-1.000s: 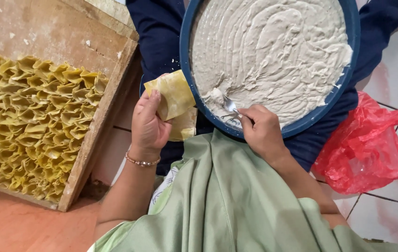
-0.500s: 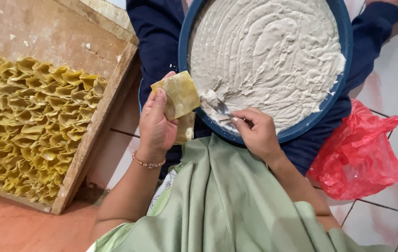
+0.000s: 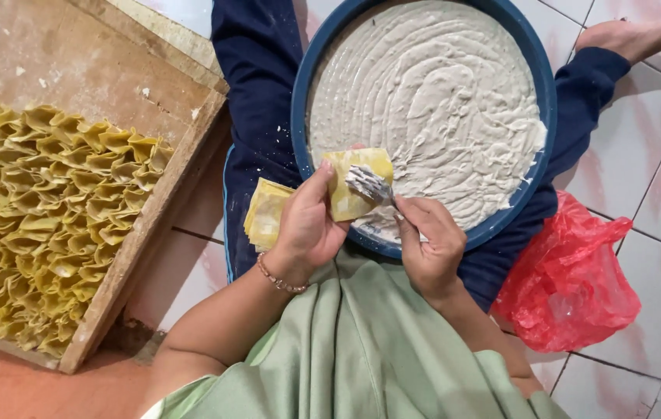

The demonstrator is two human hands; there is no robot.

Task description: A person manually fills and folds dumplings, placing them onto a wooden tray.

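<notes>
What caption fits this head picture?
Left hand holds a yellow wrapper; right hand spreads filling on it.

I see L hand (image 3: 311, 225) holding a yellow wrapper (image 3: 355, 182) over the blue basin (image 3: 299, 116) w/ pale filling (image 3: 431, 93). R hand (image 3: 431, 248) presses a spoon (image 3: 369, 184) of filling onto it. Wooden tray (image 3: 152, 209) of folded dumplings (image 3: 43, 217) at left, red bag (image 3: 571, 287) at right.
</notes>
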